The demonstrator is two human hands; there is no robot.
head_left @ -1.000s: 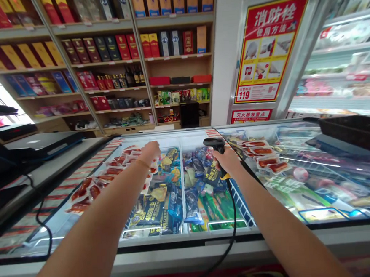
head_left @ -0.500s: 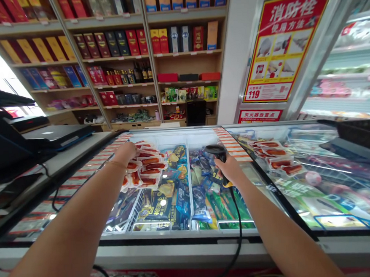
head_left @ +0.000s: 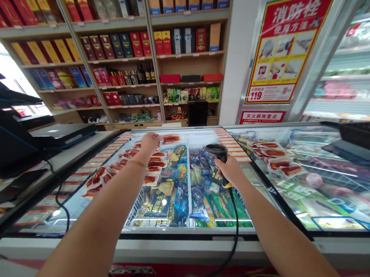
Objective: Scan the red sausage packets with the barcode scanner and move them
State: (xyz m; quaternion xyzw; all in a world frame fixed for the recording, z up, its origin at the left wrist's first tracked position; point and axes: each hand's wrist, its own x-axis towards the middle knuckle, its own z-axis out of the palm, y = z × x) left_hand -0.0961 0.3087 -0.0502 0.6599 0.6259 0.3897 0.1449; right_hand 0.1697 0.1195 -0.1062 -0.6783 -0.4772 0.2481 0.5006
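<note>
My left hand (head_left: 150, 142) reaches over the glass top of the chest freezer, its fingers closed on the edge of a clear sealed packet of sausage (head_left: 171, 138). Below and to the left, partly hidden by my left forearm, lie several more reddish-brown sausage packets (head_left: 99, 176) in loose rows. My right hand (head_left: 229, 168) is wrapped round the handle of a black barcode scanner (head_left: 216, 149). The scanner's head points to the left, above the freezer's right-hand section, and its black cable (head_left: 237, 223) hangs down over the front edge.
Colourful ice-cream packs (head_left: 159, 203) fill wire baskets beneath the glass. More sausage packets (head_left: 274, 153) lie on the right-hand lid. At left stands a counter with a black device (head_left: 66, 133); behind are shelves of boxes (head_left: 112, 46) and a red fire-hydrant sign (head_left: 288, 47).
My left hand has moved right and away from me, and a sausage packet now shows at its fingertips. More packets are visible at left. The right hand keeps its hold on the scanner.
</note>
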